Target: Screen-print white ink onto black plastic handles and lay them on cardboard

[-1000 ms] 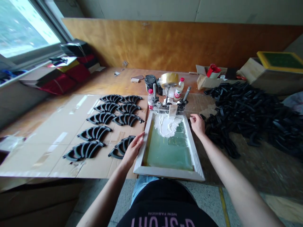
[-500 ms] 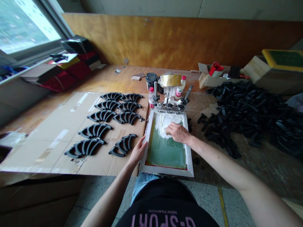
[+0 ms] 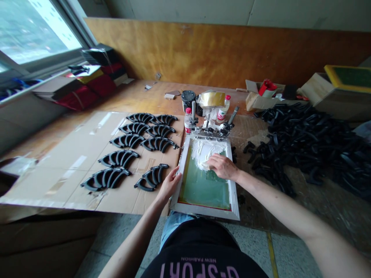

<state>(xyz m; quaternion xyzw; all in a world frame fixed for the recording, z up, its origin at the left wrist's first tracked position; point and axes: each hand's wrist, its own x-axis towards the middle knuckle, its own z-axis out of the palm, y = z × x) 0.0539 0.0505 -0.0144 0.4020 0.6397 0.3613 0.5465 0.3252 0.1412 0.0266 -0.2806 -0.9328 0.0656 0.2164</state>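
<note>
A screen frame (image 3: pixel 234 200) with a green mesh (image 3: pixel 203 189) lies in front of me, its far end at a metal clamp (image 3: pixel 210 133). White paste (image 3: pixel 199 152) covers the far part of the mesh. My right hand (image 3: pixel 223 166) is closed over the mesh at the paste's near edge; what its fingers hold is hidden. At the frame's left edge is my left hand (image 3: pixel 171 183), its fingers along the rim and the thumb apart. Rows of curved black parts (image 3: pixel 118 157) lie on cardboard (image 3: pixel 69 150) to the left.
Behind the clamp stand two red-capped bottles (image 3: pixel 222 110), a black jar (image 3: pixel 188 100) and a roll of tape (image 3: pixel 213 99). A large heap of black parts (image 3: pixel 313 143) covers the right side. Open boxes (image 3: pixel 327 92) sit at the back right.
The whole view has shifted slightly. My right hand stays closed over the mesh, a little nearer to the frame's right side. My left hand remains at the left edge.
</note>
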